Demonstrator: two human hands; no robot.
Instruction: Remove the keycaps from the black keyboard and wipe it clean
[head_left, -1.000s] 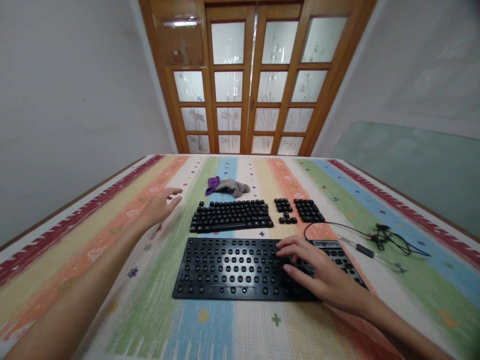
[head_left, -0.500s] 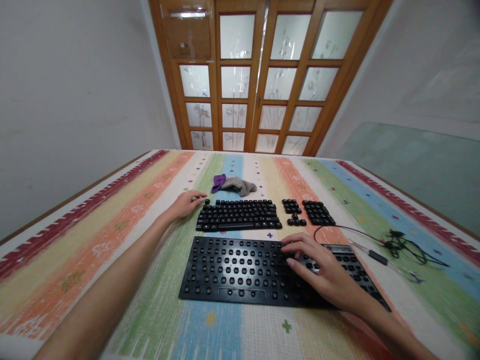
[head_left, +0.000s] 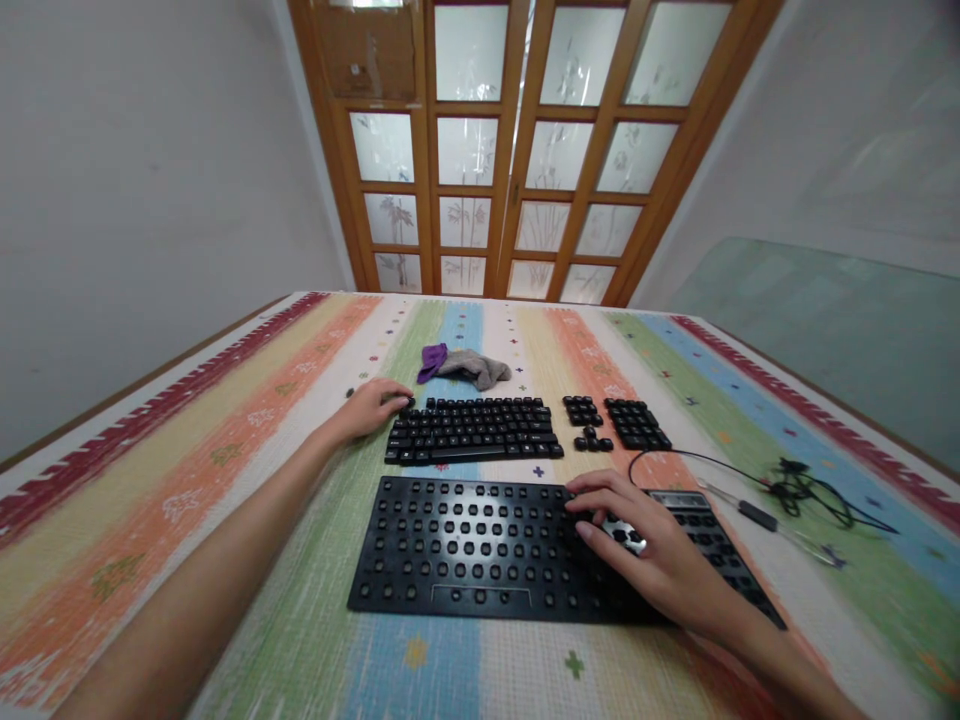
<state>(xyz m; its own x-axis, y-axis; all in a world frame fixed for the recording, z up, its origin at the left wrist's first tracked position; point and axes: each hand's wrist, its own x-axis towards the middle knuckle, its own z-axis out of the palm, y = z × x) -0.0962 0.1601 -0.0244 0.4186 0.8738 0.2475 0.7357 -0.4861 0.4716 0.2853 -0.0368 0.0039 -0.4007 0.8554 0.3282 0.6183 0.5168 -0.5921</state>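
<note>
Reaching further than a second ago, the left hand (head_left: 373, 404) now curls loosely at the top-left corner of the laid-out keycaps (head_left: 471, 430) (grip unclear), while the right hand (head_left: 651, 555) lies open, flat on the stripped keyboard base (head_left: 465, 545).

Wooden doors (head_left: 510, 150) with frosted panes, plain grey walls (head_left: 135, 180), striped tablecloth (head_left: 225, 470), possibly glass sheet (head_left: 817, 330) at right.
</note>
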